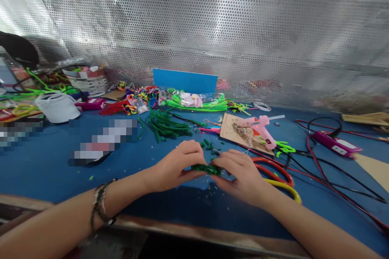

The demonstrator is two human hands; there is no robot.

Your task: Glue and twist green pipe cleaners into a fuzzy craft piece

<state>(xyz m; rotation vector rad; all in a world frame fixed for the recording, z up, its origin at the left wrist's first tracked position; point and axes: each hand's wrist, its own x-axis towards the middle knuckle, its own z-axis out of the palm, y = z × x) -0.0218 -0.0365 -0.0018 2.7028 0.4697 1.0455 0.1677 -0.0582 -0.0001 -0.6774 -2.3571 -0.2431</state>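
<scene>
Between my two hands is a short dark green fuzzy piece [208, 168], which looks like bundled chenille stem. My left hand [182, 164] pinches its left end with thumb and fingers. At the other end my right hand [241, 176] closes its fingertips on it. A thin metallic tip [216, 151] shows by the right fingers; what it belongs to is hidden. Just beyond the hands lie small cut green bits [208, 144]. Farther back rests a bundle of dark green chenille stems [167, 123].
A pink glue gun [265, 131] rests on a wooden board [229, 127]. Red [287, 175] and yellow [293, 189] loops lie beside my right hand. Cables run to a purple power strip [337, 144]. A white cap [57, 107] is left; perforated metal [194, 28] closes the back.
</scene>
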